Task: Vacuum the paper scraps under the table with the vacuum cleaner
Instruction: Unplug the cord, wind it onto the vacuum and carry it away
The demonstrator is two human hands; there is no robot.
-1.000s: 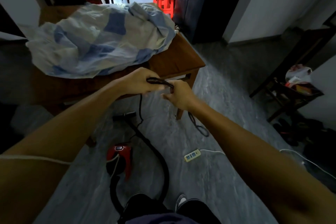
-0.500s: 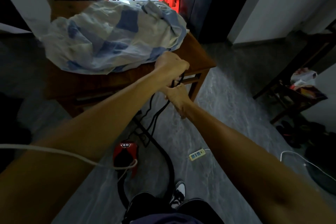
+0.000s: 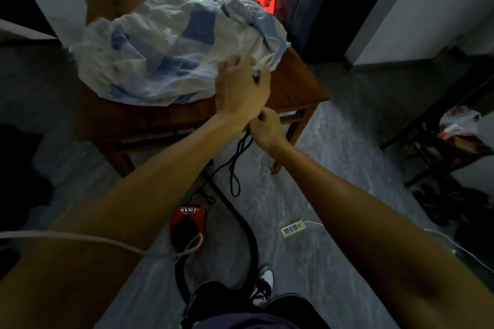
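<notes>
A small red and black vacuum cleaner (image 3: 188, 224) sits on the grey floor in front of my feet, its thick black hose (image 3: 247, 232) curving back toward me. Its thin black power cord (image 3: 235, 168) hangs in loops from my hands. My left hand (image 3: 240, 91) is raised over the near edge of the wooden table (image 3: 302, 91), fingers curled around the cord's upper end. My right hand (image 3: 266, 129) is closed on the cord just below it. No paper scraps are visible under the table.
A blue and white checked cloth (image 3: 173, 48) is heaped on the table. A yellow-green power strip (image 3: 292, 227) with a white lead lies on the floor to the right. A dark chair (image 3: 438, 147) holding bags stands at right. A white cable (image 3: 93, 240) crosses my left arm.
Both hands have risen with the cord, the left one moving up and away over the table edge. The cord's loops now hang longer below my right hand. The view has shifted forward.
</notes>
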